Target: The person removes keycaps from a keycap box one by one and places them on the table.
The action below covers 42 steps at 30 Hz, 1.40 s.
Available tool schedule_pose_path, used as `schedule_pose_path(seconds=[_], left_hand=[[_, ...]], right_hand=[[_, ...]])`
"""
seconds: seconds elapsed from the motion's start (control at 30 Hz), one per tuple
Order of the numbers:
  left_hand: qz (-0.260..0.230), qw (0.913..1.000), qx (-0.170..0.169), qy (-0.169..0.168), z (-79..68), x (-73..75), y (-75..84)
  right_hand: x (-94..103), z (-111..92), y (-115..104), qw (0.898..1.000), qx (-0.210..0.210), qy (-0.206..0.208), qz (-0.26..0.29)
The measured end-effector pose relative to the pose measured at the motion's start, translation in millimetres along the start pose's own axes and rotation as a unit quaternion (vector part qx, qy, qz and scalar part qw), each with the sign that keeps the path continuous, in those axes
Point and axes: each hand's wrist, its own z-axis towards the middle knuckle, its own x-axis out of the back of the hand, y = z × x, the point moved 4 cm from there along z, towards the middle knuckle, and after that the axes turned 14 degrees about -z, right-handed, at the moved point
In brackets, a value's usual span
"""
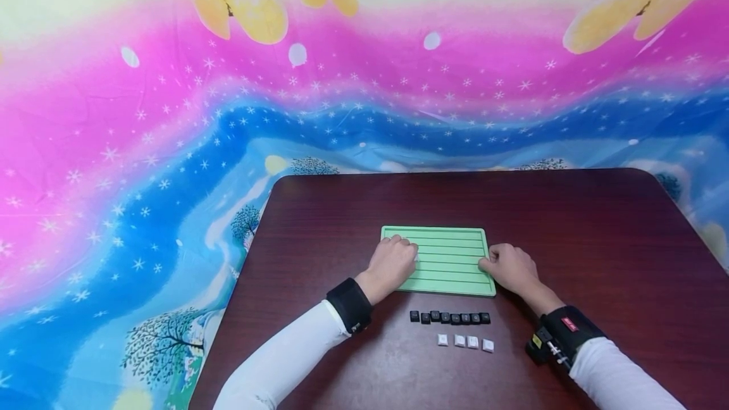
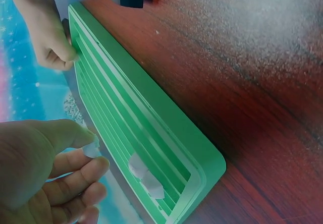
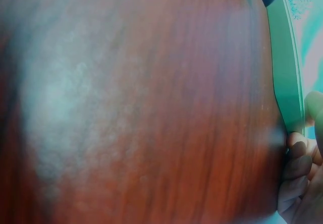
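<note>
A green tray [image 1: 450, 265] with long parallel ridges lies on the table. Over its left part is my left hand [image 1: 393, 262], whose thumb and index finger pinch a small white keycap [image 2: 92, 149]. Two white keycaps [image 2: 144, 176] sit side by side in a groove at the tray's left end, seen in the left wrist view. My right hand [image 1: 512, 267] grips the tray's right edge, thumb on the rim and curled fingers [image 3: 298, 168] against the outside.
In front of the tray runs a row of several black keycaps [image 1: 455, 318]. Closer to me stand several white keycaps [image 1: 473, 342] in a looser row. The dark wooden table [image 1: 319, 220] ends at a colourful printed cloth [image 1: 364, 81] behind it.
</note>
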Motion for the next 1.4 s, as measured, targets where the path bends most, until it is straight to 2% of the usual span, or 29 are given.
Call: schedule_pose_path(seconds=[1.23, 1.4], left_hand=[[-0.028, 0.9987, -0.043, 0.002, -21.5, 2.5, 19.8], [-0.028, 0.9988, -0.038, -0.016, -22.5, 3.9, 21.4]], right_hand=[[2.9, -4, -2, 1.000, 0.000, 0.004, 0.004], [2.7, -3, -2, 1.000, -0.003, 0.005, 0.000]])
